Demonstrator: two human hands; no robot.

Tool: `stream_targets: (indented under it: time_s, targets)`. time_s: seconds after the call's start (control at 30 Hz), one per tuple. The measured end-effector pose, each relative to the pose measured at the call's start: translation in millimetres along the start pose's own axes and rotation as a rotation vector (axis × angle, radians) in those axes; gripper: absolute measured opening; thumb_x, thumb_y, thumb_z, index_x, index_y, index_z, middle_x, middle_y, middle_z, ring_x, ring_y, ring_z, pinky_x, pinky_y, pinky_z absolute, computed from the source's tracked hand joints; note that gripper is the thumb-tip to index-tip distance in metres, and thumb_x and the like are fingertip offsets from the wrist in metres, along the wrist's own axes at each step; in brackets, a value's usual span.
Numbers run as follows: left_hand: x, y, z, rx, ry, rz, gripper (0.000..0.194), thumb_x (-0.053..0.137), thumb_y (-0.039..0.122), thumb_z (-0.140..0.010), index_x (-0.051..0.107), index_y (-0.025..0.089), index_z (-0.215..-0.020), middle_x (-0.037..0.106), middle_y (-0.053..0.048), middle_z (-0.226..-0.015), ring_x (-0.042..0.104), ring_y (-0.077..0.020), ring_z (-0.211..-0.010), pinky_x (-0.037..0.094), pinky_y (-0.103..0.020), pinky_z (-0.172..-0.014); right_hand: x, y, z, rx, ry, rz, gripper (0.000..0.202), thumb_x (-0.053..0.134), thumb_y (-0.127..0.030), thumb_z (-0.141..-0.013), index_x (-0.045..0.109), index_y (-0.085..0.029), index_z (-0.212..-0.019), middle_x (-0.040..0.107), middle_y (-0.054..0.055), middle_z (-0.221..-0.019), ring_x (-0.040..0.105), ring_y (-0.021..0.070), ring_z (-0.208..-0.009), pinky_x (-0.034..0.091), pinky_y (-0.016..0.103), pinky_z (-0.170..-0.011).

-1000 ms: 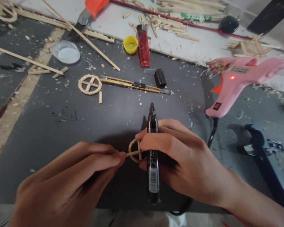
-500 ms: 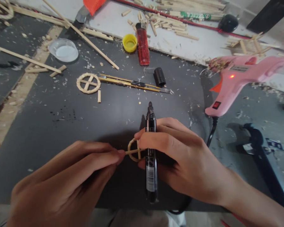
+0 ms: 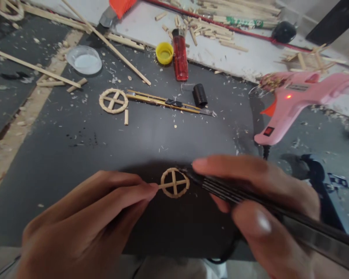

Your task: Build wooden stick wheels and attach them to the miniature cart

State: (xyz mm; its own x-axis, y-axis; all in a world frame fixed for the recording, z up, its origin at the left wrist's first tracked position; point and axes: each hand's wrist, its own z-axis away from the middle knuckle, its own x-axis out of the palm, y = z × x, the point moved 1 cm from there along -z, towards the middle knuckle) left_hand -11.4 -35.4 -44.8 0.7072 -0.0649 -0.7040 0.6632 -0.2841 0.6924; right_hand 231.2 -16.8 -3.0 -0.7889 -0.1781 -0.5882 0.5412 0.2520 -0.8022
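Note:
A small wooden wheel (image 3: 175, 183) with crossed spokes is held out over the dark work surface by a thin stick on its left side. My left hand (image 3: 90, 217) pinches the end of that stick. In my right hand (image 3: 267, 205) is a black marker (image 3: 238, 195), uncapped and lying slantwise between thumb and fingers. Its dark tip is at the wheel's upper right rim; whether it touches, I cannot tell. The marker's black cap (image 3: 199, 95) lies farther back. A second wooden wheel (image 3: 113, 101) rests flat beside a yellow craft knife (image 3: 165, 102).
A pink glue gun (image 3: 296, 100) with a lit red light stands at the right. Toward the back are a red lighter (image 3: 180, 56), a yellow cap (image 3: 164, 53) and a clear plastic dish (image 3: 84, 60). Long sticks (image 3: 110, 44) and wood scraps lie around.
My right hand has let go of the wheel and moved right. The marker has swung from upright to slanted, its tip now toward the wheel. My left hand keeps its pinch.

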Motion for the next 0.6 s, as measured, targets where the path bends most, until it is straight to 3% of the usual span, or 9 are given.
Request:
stream_targets:
  time_s: [0.07,0.13,0.2,0.33,0.53,0.6]
  targets:
    - [1.2,1,0,-0.015,0.007,-0.006,0.018,0.070,0.030,-0.096,0.076,0.044,-0.105,0.075,0.010,-0.109,0.074,-0.0117,-0.091,0.060,-0.026,-0.079,1,-2,-4,0.072,0.065,-0.114,0.019,0.069,-0.024,-0.093,0.067,-0.027,-0.112,0.073,-0.003,-0.071,0.069,0.0132,-0.055,0.050,0.020,-0.042]
    - [2.8,3,0,-0.037,0.017,-0.013,0.018,0.068,0.030,-0.097,0.076,0.044,-0.104,0.075,0.010,-0.108,0.074,-0.0116,-0.090,0.060,-0.026,-0.077,3,-4,-7,0.090,0.049,-0.149,0.019,0.073,-0.016,-0.083,0.069,-0.025,-0.100,0.076,-0.003,-0.075,0.068,0.0106,-0.052,0.049,0.018,-0.042]
    - [3.4,5,0,-0.059,0.053,-0.012,0.017,0.064,0.033,-0.099,0.076,0.044,-0.099,0.076,0.010,-0.104,0.074,-0.0117,-0.087,0.061,-0.026,-0.077,6,-5,-7,0.029,0.043,-0.131,0.016,0.073,-0.016,-0.081,0.069,-0.024,-0.093,0.075,-0.004,-0.073,0.066,0.0091,-0.050,0.051,0.018,-0.045]
    - [2.5,4,0,-0.058,0.031,0.004,0.015,0.066,0.033,-0.099,0.076,0.044,-0.101,0.075,0.011,-0.105,0.074,-0.0110,-0.088,0.061,-0.025,-0.079,13,-8,-3,-0.086,0.157,-0.027,0.017,0.070,-0.014,-0.080,0.063,-0.025,-0.091,0.070,-0.003,-0.067,0.067,0.0121,-0.054,0.056,0.022,-0.053]
    - [2.9,5,-2,-0.039,0.010,0.014,0.016,0.065,0.029,-0.101,0.075,0.042,-0.103,0.073,0.013,-0.108,0.071,-0.0057,-0.091,0.055,-0.018,-0.087,14,-8,-4,-0.037,0.086,-0.003,0.015,0.066,-0.012,-0.077,0.061,-0.022,-0.087,0.069,-0.005,-0.070,0.046,0.0027,-0.039,0.055,0.018,-0.055]
    - [3.7,5,-4,-0.021,0.026,0.021,0.015,0.066,0.031,-0.100,0.075,0.042,-0.103,0.073,0.013,-0.108,0.071,-0.0050,-0.090,0.055,-0.016,-0.087,13,-8,-5,-0.056,0.086,0.002,0.015,0.065,-0.012,-0.075,0.061,-0.021,-0.086,0.068,-0.005,-0.069,0.052,0.0035,-0.044,0.054,0.017,-0.055]
